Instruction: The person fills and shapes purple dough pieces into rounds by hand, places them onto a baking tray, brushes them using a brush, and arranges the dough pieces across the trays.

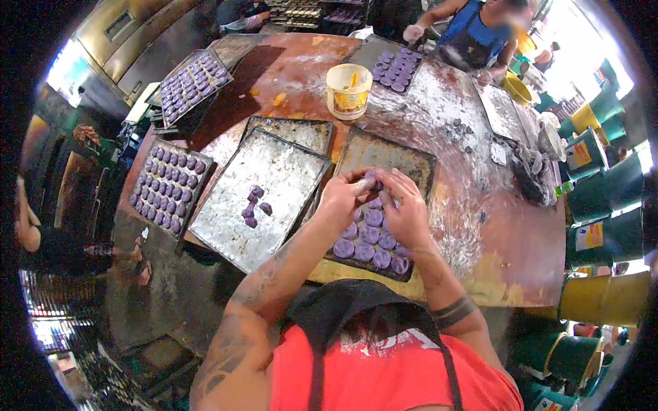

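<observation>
Both of my hands meet over a dark baking tray, pinching a small piece of purple dough between the fingertips. My left hand grips it from the left, and my right hand closes on it from the right. Below them, rows of flattened purple dough rounds cover the near part of the tray; my hands hide some of them. To the left, a floury metal tray carries several small purple dough lumps.
A white tub stands mid-table. Filled trays of purple dough lie at the left, upper left and far side. A co-worker stands across the table. Black plastic and green buckets line the right.
</observation>
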### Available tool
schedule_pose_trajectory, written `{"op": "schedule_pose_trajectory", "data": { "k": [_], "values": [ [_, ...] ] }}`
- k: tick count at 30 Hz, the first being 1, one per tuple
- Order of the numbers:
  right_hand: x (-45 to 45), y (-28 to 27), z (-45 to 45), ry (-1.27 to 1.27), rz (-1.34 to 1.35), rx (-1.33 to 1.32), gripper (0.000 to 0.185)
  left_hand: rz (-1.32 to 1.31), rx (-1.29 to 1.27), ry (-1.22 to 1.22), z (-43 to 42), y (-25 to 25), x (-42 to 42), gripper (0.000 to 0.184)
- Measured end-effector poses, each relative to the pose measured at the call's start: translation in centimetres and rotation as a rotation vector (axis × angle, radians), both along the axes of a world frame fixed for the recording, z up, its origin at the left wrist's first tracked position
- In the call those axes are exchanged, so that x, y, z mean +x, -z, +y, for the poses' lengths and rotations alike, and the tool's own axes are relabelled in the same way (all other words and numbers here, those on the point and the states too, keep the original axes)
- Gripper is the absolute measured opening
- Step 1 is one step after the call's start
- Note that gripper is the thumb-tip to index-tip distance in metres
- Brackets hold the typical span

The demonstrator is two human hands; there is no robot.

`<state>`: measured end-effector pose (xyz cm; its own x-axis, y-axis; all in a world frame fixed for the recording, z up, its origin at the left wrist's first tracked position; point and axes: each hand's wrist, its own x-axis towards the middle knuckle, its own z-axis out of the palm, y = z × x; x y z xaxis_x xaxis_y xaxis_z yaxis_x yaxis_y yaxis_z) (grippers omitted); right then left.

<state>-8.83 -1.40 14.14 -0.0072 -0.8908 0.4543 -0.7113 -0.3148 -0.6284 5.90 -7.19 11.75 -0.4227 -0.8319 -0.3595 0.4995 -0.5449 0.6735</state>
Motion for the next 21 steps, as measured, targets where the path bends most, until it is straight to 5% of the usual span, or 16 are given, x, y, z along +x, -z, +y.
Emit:
{"op": "schedule_pose_trajectory", "data": {
  "k": [3, 8, 12, 13, 16, 17, 21],
  "values": [
    [-0.6, -1.1, -0.6, -0.143, -0.022, 0.071, 0.035, -0.196, -0.18, 0.058, 0.8, -0.1, 0.7, 0.034],
    [-2.5, 0.5, -2.4, -0.42, -0.109, 0.088, 0.043, 0.087, 0.039, 0.258, 1.6, 0.4, -1.1, 0.033],
    [-0.8, 2.2, -1.7, -0.013, -0.318, 0.257, 0.029, 0.081, 0.064, 0.22, 1.5, 1.9, -0.9, 0.032],
    [-0.5, 3.5, -2.0, -0.079, -0.302, 0.156, 0.024, 0.067, 0.032, 0.196, 1.4, 2.0, -0.8, 0.032],
    [-0.4, 5.4, -2.1, -0.049, -0.677, 0.489, 0.039, -0.293, -0.09, -0.018, 0.2, 1.3, 0.4, 0.029],
    [-1.0, 6.4, -2.6, -0.028, -0.639, 0.52, 0.038, -0.509, -0.361, -0.079, 0.2, 2.3, 0.4, 0.034],
    [-1.3, 8.6, -5.3, -0.023, -0.576, 0.667, 0.031, -1.04, -0.852, 0.229, 0.5, 4.1, 1.5, 0.055]
  ]
}}
